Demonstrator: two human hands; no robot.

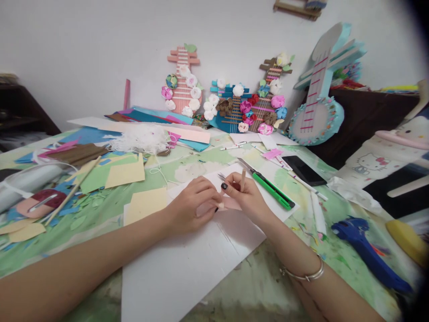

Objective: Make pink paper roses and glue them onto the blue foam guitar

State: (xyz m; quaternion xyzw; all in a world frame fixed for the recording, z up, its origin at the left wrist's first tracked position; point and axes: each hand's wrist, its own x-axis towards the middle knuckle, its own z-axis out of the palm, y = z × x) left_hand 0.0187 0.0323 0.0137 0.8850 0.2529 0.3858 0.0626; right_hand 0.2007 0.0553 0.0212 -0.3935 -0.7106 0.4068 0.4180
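Over a white sheet (174,273), my two hands meet at a small pale pink piece (232,203). The fingers of my left hand (196,203) are curled and closed at its left end, by a small cream bit near the fingertips. My right hand (246,194) is closed in a pinch, with a thin wooden stick (243,179) rising between its fingers and a pointed metal tip showing beside the thumb. What exactly each hand grips is partly hidden. A green cutter (273,190) lies just right of my right hand.
Yellow paper (149,203) and white yarn (140,138) lie left of centre. A black phone (303,170) and blue glue gun (372,255) lie to the right. Flowered paper instruments (182,89) lean on the back wall. A teal-edged instrument (313,107) stands right.
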